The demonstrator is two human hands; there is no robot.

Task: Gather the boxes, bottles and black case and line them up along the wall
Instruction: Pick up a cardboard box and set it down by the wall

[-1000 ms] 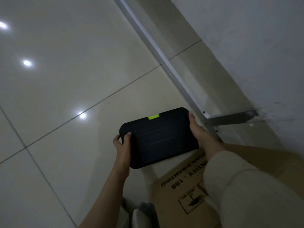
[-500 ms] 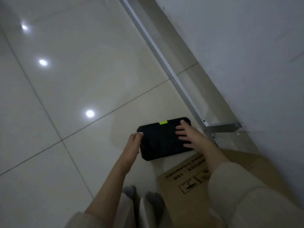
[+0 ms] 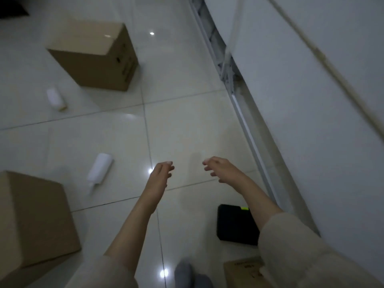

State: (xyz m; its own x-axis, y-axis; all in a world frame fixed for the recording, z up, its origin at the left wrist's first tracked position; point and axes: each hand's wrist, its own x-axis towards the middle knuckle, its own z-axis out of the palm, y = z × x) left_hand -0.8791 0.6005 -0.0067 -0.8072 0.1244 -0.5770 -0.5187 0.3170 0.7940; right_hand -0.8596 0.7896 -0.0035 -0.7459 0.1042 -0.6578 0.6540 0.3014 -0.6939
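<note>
The black case [image 3: 235, 224] with a green latch lies on the floor close to the wall, partly under my right forearm. A cardboard box [image 3: 243, 272] sits just behind it at the bottom edge. My left hand [image 3: 161, 173] and my right hand [image 3: 220, 168] hover empty over the tiles, fingers loosely apart. A white bottle [image 3: 99, 169] lies on its side left of my left hand. Another white bottle [image 3: 55, 99] lies farther off. One cardboard box [image 3: 93, 55] stands at the far left; a larger one [image 3: 31, 221] stands at the near left.
The white wall [image 3: 311, 100] runs along the right, with a metal floor rail [image 3: 251, 142] at its foot. My grey-socked feet [image 3: 187, 273] show at the bottom. Glossy white tiles [image 3: 187, 125] stretch between the boxes and the wall.
Both hands let go of the black case, which now rests on the floor by the wall. My view swung up and left, and both hands lifted away over the tiles.
</note>
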